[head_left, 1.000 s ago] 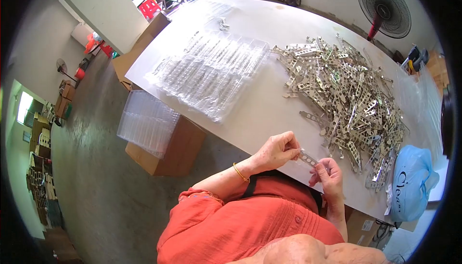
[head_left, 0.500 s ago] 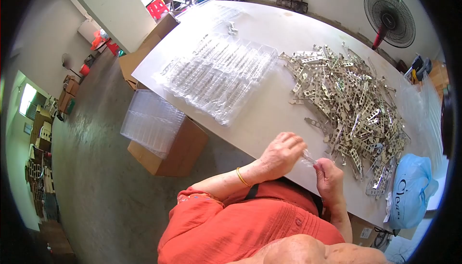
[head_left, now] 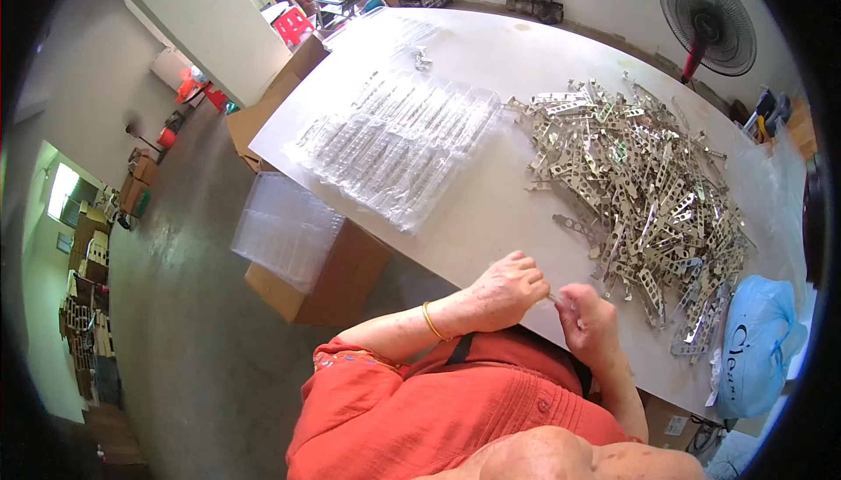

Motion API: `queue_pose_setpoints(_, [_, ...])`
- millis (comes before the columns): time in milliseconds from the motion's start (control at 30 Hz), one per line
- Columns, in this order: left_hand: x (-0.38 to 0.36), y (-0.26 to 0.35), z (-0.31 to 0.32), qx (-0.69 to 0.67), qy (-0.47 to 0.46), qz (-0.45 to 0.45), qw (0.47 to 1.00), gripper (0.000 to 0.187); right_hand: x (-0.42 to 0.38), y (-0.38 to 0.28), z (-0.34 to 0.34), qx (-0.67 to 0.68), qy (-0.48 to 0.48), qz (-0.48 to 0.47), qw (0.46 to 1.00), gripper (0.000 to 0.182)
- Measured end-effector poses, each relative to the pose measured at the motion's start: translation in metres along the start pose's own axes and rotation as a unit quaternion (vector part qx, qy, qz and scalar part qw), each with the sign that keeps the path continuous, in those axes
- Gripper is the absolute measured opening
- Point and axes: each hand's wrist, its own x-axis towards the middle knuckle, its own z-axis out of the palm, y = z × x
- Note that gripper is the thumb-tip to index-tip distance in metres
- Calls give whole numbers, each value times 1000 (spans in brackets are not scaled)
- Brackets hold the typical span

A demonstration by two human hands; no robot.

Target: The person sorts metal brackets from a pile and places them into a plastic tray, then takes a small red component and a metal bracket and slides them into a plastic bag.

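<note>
Close to the table's front edge, my left hand is closed, fingers wrapped round a thin, shiny strip whose short end pokes out toward the right. Most of that strip is hidden in the fingers. My right hand is curled just beside it, partly blurred; what it holds cannot be made out. Beyond my hands and to the right lies a big heap of metal brackets with round holes. To the left on the table is a clear plastic tray with rows of wrapped pieces.
The white table spreads before me. A blue plastic bag stands at its right edge. Below the left edge, clear trays rest on a cardboard box. A black fan stands beyond the far right.
My left hand has moved slightly down and closed round the strip. The right hand has shifted left and turned. Clear plastic seen earlier between the hands is hardly visible now.
</note>
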Motion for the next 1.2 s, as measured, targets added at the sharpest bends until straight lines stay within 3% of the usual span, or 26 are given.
queue_pose_setpoints(33, [0, -3, -9, 0, 28, -5, 1000, 9, 3, -2, 0, 4, -1, -1, 1000, 23])
queue_pose_setpoints(100, [2, -9, -38, 32, 69, -11, 997, 8, 8, -5, 1, 75, 102, 33, 991, 36])
queue_pose_setpoints(200, [-3, -29, -85, 125, 163, -29, 978, 10, -1, 14, 4, 77, 88, 62, 991, 43])
queue_pose_setpoints(267, [-11, -45, -120, 191, 202, -72, 958, 7, -10, 23, 7, 88, 67, 77, 991, 37])
queue_pose_setpoints(333, [-22, -68, -151, 247, 278, -130, 919, 5, -17, 30, 10, 44, 18, 77, 996, 29])
queue_pose_setpoints(367, [-31, -80, -167, 266, 278, -206, 900, 7, -19, 33, 13, 48, 18, 78, 996, 29])
queue_pose_setpoints(467, [-69, -140, -214, 329, 285, -305, 847, 10, -26, 43, 19, 25, 56, 41, 997, 22])
queue_pose_setpoints(533, [-95, -179, -240, 339, 301, -369, 812, 14, -28, 47, 21, 87, 58, 90, 990, 18])
queue_pose_setpoints(667, [-131, -235, -259, 350, 277, -401, 800, 15, -25, 48, 23, 75, 68, 56, 993, 16])
queue_pose_setpoints(767, [-132, -258, -251, 359, 205, -440, 797, 15, -23, 46, 24, 34, 62, 30, 997, 15])
queue_pose_setpoints(1200, [-122, -307, -218, 354, 71, -559, 746, 16, -17, 43, 26, -3, 67, 9, 998, 16])
